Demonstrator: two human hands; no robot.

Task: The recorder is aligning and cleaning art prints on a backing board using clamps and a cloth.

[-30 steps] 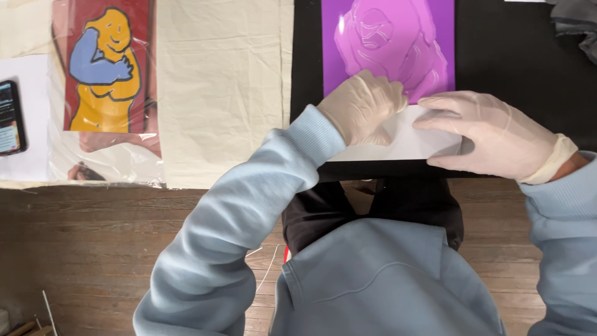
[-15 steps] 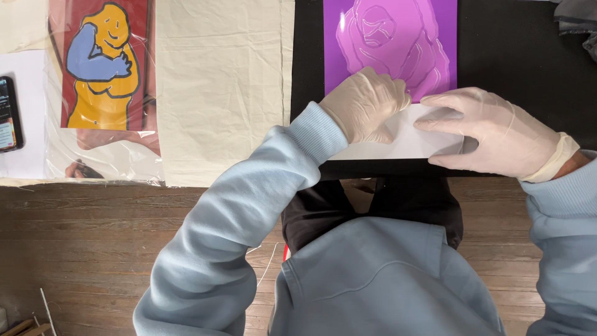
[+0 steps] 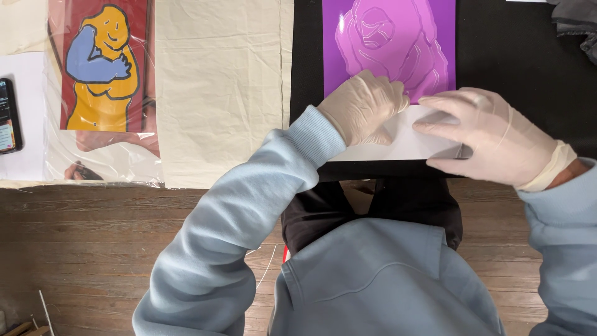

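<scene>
Left grip (image 3: 364, 109) pinches the white backing sheet (image 3: 407, 140) at the purple sheet (image 3: 392, 43)'s near edge; right grip (image 3: 482, 134) presses flat, fingers together. Peeling appears underway; steady, even pulling needed.

Both gloved hands rest on a white backing sheet (image 3: 410, 140) below a purple cut-vinyl figure sheet (image 3: 392, 43) on a black mat (image 3: 516, 68). Left hand (image 3: 364, 109) curled; right hand (image 3: 491, 137) flat. A colour print (image 3: 102, 65) and phone (image 3: 7, 115) lie left.
</scene>
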